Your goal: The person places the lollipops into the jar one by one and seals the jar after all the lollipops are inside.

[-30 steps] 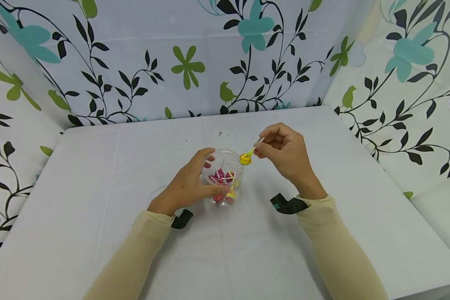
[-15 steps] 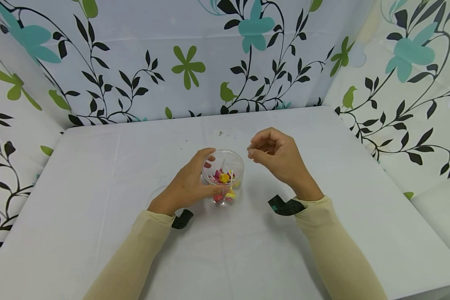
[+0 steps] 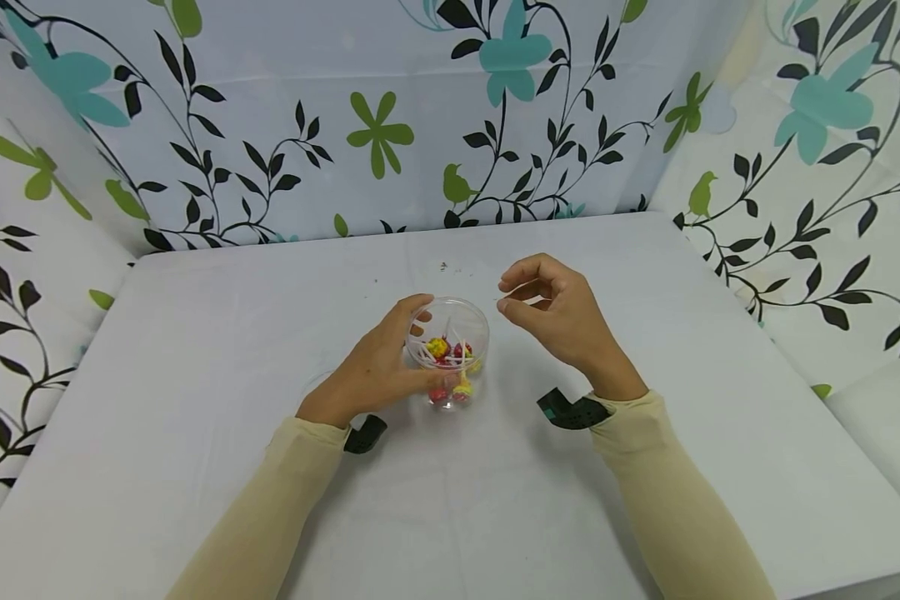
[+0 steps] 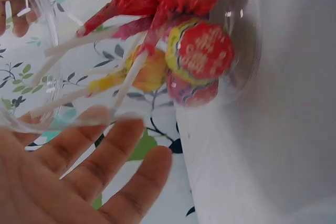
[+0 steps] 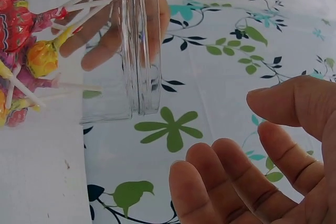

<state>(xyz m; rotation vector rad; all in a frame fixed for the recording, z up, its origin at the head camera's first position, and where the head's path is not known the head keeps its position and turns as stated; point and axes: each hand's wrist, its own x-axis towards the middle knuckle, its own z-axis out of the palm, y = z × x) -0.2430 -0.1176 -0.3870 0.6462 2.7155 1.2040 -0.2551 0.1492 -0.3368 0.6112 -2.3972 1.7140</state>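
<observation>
A clear plastic jar (image 3: 456,317) stands on the white table, with several lollipops in red, pink and yellow wrappers inside. The left hand (image 3: 378,362) grips its left side, thumb in front and fingers behind. A yellow lollipop (image 5: 43,57) lies among the others in the jar, its white stick pointing towards the mouth. Right of the rim, apart from it, the right hand (image 3: 558,321) hovers with loosely bent fingers and holds nothing. In the left wrist view, a red-and-yellow lollipop (image 4: 202,51) shows through the jar wall.
A faint clear round edge (image 3: 313,383), perhaps a lid, shows on the table beside the left wrist. Small dark specks (image 3: 444,267) dot the white tabletop (image 3: 195,417) behind the jar. Leaf-patterned cloth (image 3: 378,133) hangs along the back and sides.
The right hand has let go of the yellow lollipop, which dropped into the jar and settled among the others. That hand moved slightly left and its fingers loosened. The left hand keeps its grip.
</observation>
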